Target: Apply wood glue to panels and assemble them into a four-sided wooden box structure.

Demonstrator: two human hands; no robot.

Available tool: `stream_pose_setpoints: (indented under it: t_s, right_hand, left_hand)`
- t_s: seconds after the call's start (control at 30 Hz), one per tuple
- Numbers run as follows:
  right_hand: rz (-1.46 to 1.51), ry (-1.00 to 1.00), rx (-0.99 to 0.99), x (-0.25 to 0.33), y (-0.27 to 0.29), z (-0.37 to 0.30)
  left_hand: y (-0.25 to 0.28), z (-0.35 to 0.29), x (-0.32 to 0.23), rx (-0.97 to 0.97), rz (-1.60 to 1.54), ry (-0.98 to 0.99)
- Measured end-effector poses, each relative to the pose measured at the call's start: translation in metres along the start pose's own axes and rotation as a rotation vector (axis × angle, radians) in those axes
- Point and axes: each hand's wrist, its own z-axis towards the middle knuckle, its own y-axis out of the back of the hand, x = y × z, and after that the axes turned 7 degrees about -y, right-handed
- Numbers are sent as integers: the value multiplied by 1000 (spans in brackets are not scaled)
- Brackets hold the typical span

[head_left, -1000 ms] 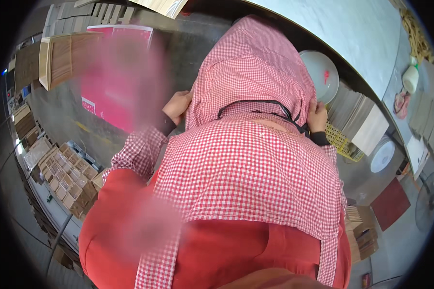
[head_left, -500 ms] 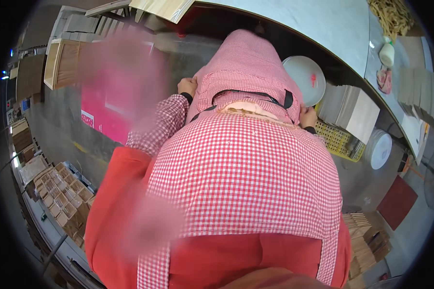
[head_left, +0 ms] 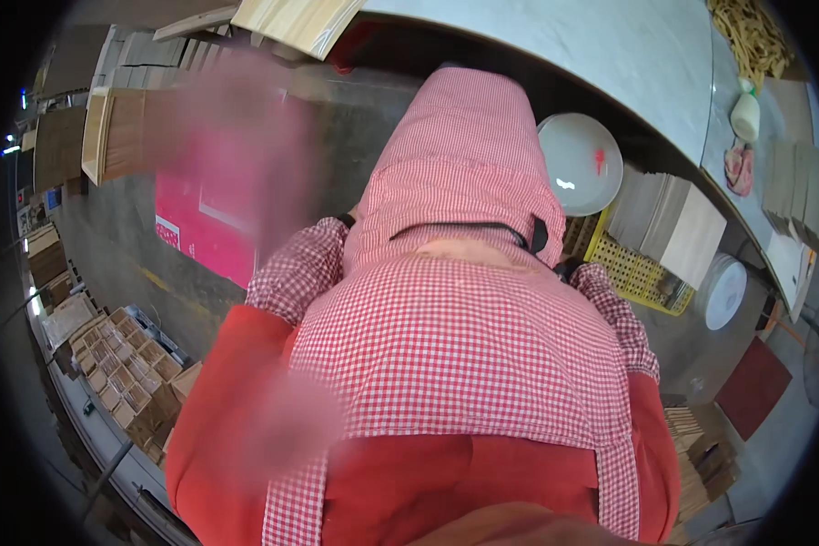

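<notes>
A red-and-white checked apron (head_left: 464, 355) covers my front, and its lower part (head_left: 460, 136) spreads over my lap. My left forearm, in a checked oversleeve (head_left: 298, 268), reaches to the apron's left side; almost all of that hand is hidden behind the cloth. At the other side, the right oversleeve (head_left: 617, 314) ends in a dark cuff (head_left: 569, 267) against the apron's edge, with the right hand hidden there. What either hand holds or touches cannot be made out. A dark band (head_left: 464, 227) crosses the apron at the waist beside a pale, yellowish-stained patch (head_left: 464, 251).
A pale worktable (head_left: 601, 55) runs along the far right, bearing a white bottle (head_left: 746, 116) and pink cloth (head_left: 739, 171). Below it are a white round lid or tub (head_left: 578, 162), stacked boards (head_left: 646, 214) and a yellow crate (head_left: 632, 271). A pink panel (head_left: 205, 238) lies left; wooden boxes (head_left: 123, 373) stand lower left.
Both hands, which showed at the apron's sides, have slipped behind the cloth. My right forearm has come into view. The lap cloth now lies smoother, and the waist fold has flattened.
</notes>
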Motion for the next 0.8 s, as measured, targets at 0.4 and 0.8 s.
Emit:
stream_pose_setpoints:
  t_s: [0.4,0.8]
  right_hand:
    - [154,29,-120,9,-9,23]
    - [211,-163,110,36,20,38]
  left_hand:
    - [142,236,-322,52,119,-173]
    - [129,161,-242,306,186,26]
